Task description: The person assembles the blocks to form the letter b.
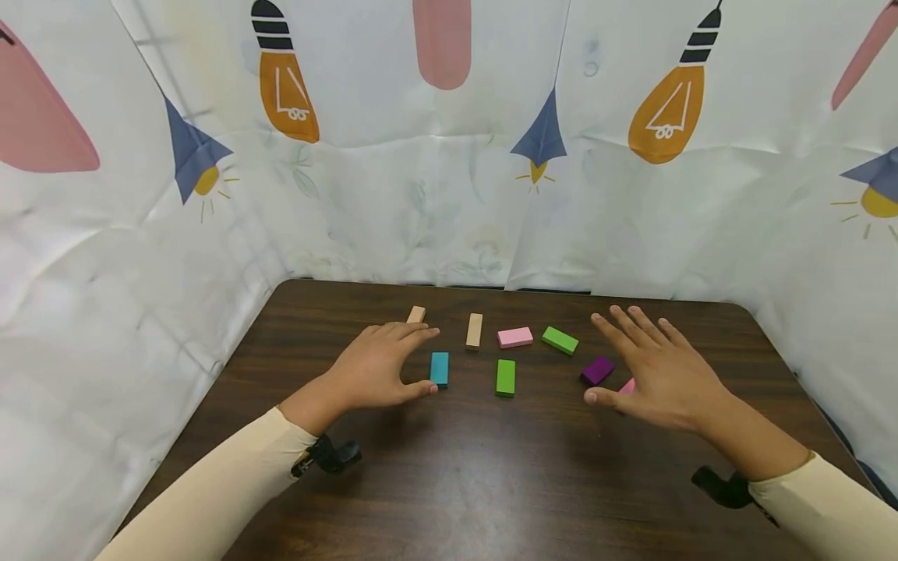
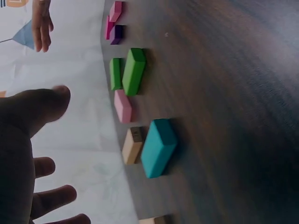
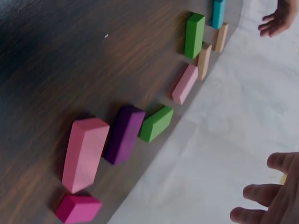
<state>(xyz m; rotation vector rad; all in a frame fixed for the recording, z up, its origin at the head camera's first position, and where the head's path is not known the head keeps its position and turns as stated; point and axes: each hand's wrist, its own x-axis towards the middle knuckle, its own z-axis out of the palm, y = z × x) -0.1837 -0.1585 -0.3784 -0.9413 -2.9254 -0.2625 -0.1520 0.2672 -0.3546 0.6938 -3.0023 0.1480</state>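
My left hand (image 1: pixel 382 365) is held over the table with thumb and fingers spread, nothing in it. Close by its thumb lies a teal block (image 1: pixel 439 368); a plain wooden block (image 1: pixel 416 315) shows just past its fingers. My right hand (image 1: pixel 662 370), also spread and holding nothing, hovers beside a purple block (image 1: pixel 598 371) and partly covers a pink block (image 3: pixel 85 154). A magenta block (image 3: pixel 78 209) shows in the right wrist view, hidden by the hand in the head view. Between the hands lie a second wooden block (image 1: pixel 474 331), another pink block (image 1: pixel 515 337) and two green blocks (image 1: pixel 505 378).
The dark wood-grain table (image 1: pixel 463 483) has rounded far corners. A white cloth (image 1: pixel 393 210) printed with lamps and bulbs hangs behind it and along the sides. Dark wrist mounts (image 1: pixel 328 454) sit on both forearms.
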